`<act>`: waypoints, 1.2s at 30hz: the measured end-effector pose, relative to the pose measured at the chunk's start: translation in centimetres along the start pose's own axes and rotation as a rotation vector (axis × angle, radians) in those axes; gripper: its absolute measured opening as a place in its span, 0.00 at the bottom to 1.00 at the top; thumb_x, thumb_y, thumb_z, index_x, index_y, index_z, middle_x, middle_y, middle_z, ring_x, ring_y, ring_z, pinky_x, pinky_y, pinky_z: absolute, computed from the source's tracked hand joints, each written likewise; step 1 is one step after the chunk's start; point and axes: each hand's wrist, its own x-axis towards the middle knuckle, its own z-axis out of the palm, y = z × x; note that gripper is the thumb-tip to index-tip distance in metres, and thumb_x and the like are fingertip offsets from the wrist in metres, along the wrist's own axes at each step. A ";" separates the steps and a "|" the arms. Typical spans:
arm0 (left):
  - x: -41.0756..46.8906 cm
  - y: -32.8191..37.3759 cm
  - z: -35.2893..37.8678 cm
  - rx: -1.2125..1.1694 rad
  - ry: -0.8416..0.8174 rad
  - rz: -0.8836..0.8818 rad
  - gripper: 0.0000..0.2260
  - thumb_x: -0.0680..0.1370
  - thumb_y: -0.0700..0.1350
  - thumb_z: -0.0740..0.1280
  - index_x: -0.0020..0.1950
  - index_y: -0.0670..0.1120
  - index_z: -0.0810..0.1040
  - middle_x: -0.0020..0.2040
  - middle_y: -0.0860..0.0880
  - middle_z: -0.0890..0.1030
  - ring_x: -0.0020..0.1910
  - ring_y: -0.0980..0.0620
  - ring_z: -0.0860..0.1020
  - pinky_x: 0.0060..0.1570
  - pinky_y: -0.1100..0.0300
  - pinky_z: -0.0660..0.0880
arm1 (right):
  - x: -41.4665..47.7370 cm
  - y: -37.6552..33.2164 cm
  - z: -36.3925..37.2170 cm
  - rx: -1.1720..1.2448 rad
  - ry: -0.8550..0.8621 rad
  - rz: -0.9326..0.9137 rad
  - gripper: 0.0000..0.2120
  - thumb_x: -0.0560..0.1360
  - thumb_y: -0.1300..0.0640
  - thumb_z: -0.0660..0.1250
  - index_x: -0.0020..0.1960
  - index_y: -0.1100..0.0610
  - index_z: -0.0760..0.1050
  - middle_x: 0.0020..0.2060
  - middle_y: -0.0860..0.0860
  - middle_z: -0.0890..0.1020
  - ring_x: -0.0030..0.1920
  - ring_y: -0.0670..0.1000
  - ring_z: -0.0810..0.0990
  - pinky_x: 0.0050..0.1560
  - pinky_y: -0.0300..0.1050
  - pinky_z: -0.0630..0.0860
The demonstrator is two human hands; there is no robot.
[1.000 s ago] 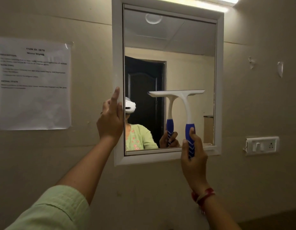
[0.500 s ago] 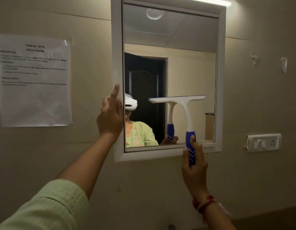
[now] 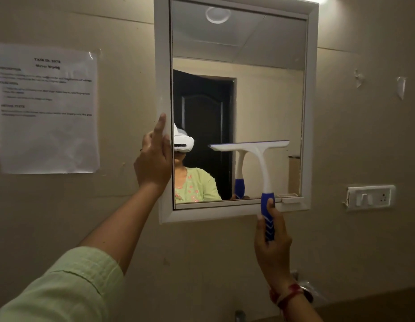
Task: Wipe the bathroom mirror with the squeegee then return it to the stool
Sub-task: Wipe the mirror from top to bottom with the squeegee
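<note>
A white-framed mirror (image 3: 267, 101) hangs on the beige wall. My right hand (image 3: 270, 242) grips the blue handle of a white squeegee (image 3: 260, 156). Its blade lies level against the lower right part of the glass. My left hand (image 3: 153, 159) grips the mirror's left frame edge, with the index finger pointing up along the frame. The stool is out of view.
A printed paper sheet (image 3: 47, 108) is taped to the wall left of the mirror. A white switch and socket plate (image 3: 370, 197) sits on the wall to the right. A small white tab (image 3: 291, 199) juts from the frame's lower right corner.
The squeegee blade has slid down the glass from mid-height toward the lower part, and my right hand dropped below the frame. My left hand has stayed on the left frame edge.
</note>
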 end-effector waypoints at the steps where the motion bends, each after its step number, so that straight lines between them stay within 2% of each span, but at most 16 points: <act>1: 0.0 0.0 0.0 0.003 0.003 -0.004 0.19 0.82 0.48 0.53 0.73 0.54 0.60 0.53 0.41 0.76 0.36 0.47 0.74 0.32 0.58 0.66 | 0.2 -0.2 0.0 0.004 0.005 0.002 0.21 0.74 0.50 0.58 0.66 0.54 0.64 0.46 0.55 0.77 0.36 0.45 0.78 0.35 0.33 0.77; 5: 0.1 0.2 -0.1 0.021 0.002 -0.011 0.19 0.82 0.48 0.53 0.74 0.53 0.60 0.55 0.40 0.76 0.37 0.45 0.76 0.31 0.57 0.65 | 3.2 -1.6 0.6 0.040 0.055 -0.019 0.19 0.75 0.52 0.59 0.66 0.48 0.64 0.49 0.45 0.75 0.40 0.42 0.78 0.37 0.29 0.76; 7: 0.1 0.2 -0.2 0.023 -0.007 -0.016 0.20 0.82 0.48 0.54 0.74 0.54 0.60 0.56 0.41 0.76 0.38 0.45 0.76 0.31 0.60 0.64 | 3.7 -1.8 0.8 0.049 0.065 -0.011 0.18 0.76 0.51 0.59 0.65 0.45 0.64 0.50 0.46 0.75 0.40 0.43 0.78 0.37 0.30 0.76; 10: 0.0 0.1 -0.2 0.028 -0.027 -0.012 0.21 0.81 0.50 0.55 0.74 0.53 0.59 0.57 0.40 0.76 0.36 0.53 0.71 0.29 0.69 0.58 | 2.0 -0.8 0.5 0.033 0.054 -0.006 0.20 0.75 0.51 0.59 0.66 0.52 0.65 0.48 0.45 0.75 0.39 0.42 0.78 0.37 0.30 0.76; 11: 0.0 0.1 -0.2 0.031 -0.031 -0.012 0.21 0.81 0.50 0.56 0.74 0.52 0.58 0.57 0.40 0.76 0.36 0.54 0.70 0.29 0.70 0.57 | 0.8 -0.3 0.3 0.020 0.043 -0.009 0.21 0.75 0.51 0.59 0.66 0.54 0.65 0.47 0.46 0.75 0.38 0.42 0.78 0.36 0.30 0.76; 14: 0.1 0.1 -0.2 0.038 -0.040 -0.015 0.21 0.81 0.50 0.55 0.74 0.52 0.58 0.56 0.39 0.76 0.36 0.54 0.69 0.29 0.70 0.56 | -2.6 0.7 -0.5 -0.024 0.002 0.003 0.17 0.76 0.48 0.59 0.64 0.49 0.65 0.42 0.50 0.76 0.36 0.41 0.77 0.33 0.28 0.74; 16: 0.0 0.2 -0.2 0.040 -0.039 -0.013 0.21 0.81 0.50 0.55 0.74 0.52 0.58 0.56 0.39 0.76 0.35 0.54 0.69 0.29 0.70 0.57 | -3.4 0.6 -1.0 -0.027 -0.005 0.011 0.19 0.76 0.44 0.58 0.65 0.48 0.64 0.43 0.51 0.76 0.36 0.42 0.77 0.32 0.28 0.74; 18: 0.0 0.1 -0.1 0.038 -0.032 -0.012 0.21 0.81 0.50 0.55 0.74 0.52 0.58 0.56 0.39 0.76 0.35 0.54 0.69 0.29 0.70 0.56 | -2.2 -0.1 -1.0 -0.020 -0.002 0.019 0.19 0.76 0.44 0.58 0.65 0.48 0.65 0.42 0.46 0.77 0.35 0.42 0.77 0.31 0.27 0.73; 21: 0.0 -0.1 0.0 0.039 -0.029 -0.008 0.21 0.81 0.50 0.56 0.74 0.52 0.58 0.57 0.39 0.75 0.37 0.55 0.69 0.29 0.71 0.56 | 0.7 -1.2 -0.6 0.006 0.020 0.035 0.20 0.76 0.50 0.60 0.66 0.52 0.65 0.48 0.34 0.76 0.38 0.41 0.79 0.34 0.29 0.76; 22: 0.0 -0.2 0.0 0.036 -0.031 -0.008 0.21 0.81 0.51 0.56 0.74 0.53 0.58 0.58 0.39 0.75 0.38 0.55 0.69 0.29 0.71 0.56 | 1.3 -1.4 -0.5 0.015 0.030 0.038 0.22 0.75 0.50 0.59 0.67 0.54 0.64 0.49 0.33 0.76 0.39 0.42 0.79 0.35 0.30 0.77; 25: 0.1 -0.4 0.1 0.035 -0.029 -0.011 0.22 0.81 0.52 0.56 0.74 0.54 0.58 0.59 0.39 0.75 0.39 0.54 0.70 0.30 0.71 0.57 | 0.7 -1.2 -0.3 0.014 0.038 0.049 0.22 0.76 0.49 0.59 0.67 0.54 0.64 0.47 0.37 0.77 0.37 0.43 0.78 0.33 0.30 0.76; 27: 0.1 -0.4 0.1 0.042 -0.026 -0.011 0.22 0.81 0.52 0.56 0.74 0.54 0.58 0.59 0.39 0.75 0.38 0.53 0.71 0.29 0.71 0.57 | -1.5 -0.6 -0.3 -0.006 0.027 0.058 0.21 0.77 0.46 0.59 0.65 0.54 0.65 0.42 0.46 0.77 0.34 0.44 0.77 0.31 0.30 0.74; 30: 0.0 -0.3 0.1 0.047 -0.023 -0.002 0.21 0.81 0.53 0.55 0.74 0.54 0.57 0.59 0.39 0.75 0.39 0.48 0.76 0.31 0.64 0.64 | -4.9 0.2 -0.6 -0.075 -0.028 0.067 0.21 0.76 0.43 0.57 0.64 0.53 0.65 0.41 0.55 0.76 0.33 0.45 0.75 0.32 0.30 0.74; 32: -0.1 -0.3 0.1 0.048 -0.017 -0.007 0.21 0.81 0.53 0.55 0.74 0.55 0.57 0.59 0.40 0.74 0.41 0.44 0.78 0.33 0.59 0.67 | -5.7 0.0 -0.9 -0.082 -0.045 0.094 0.20 0.76 0.47 0.58 0.66 0.51 0.65 0.41 0.55 0.77 0.32 0.45 0.75 0.32 0.30 0.74; 36: -0.3 -0.2 0.2 0.059 0.006 -0.015 0.21 0.81 0.52 0.56 0.74 0.56 0.59 0.61 0.41 0.74 0.44 0.39 0.78 0.35 0.57 0.67 | -3.2 -1.5 -0.6 -0.028 0.003 0.119 0.20 0.76 0.46 0.58 0.66 0.49 0.64 0.43 0.49 0.76 0.36 0.45 0.77 0.32 0.29 0.74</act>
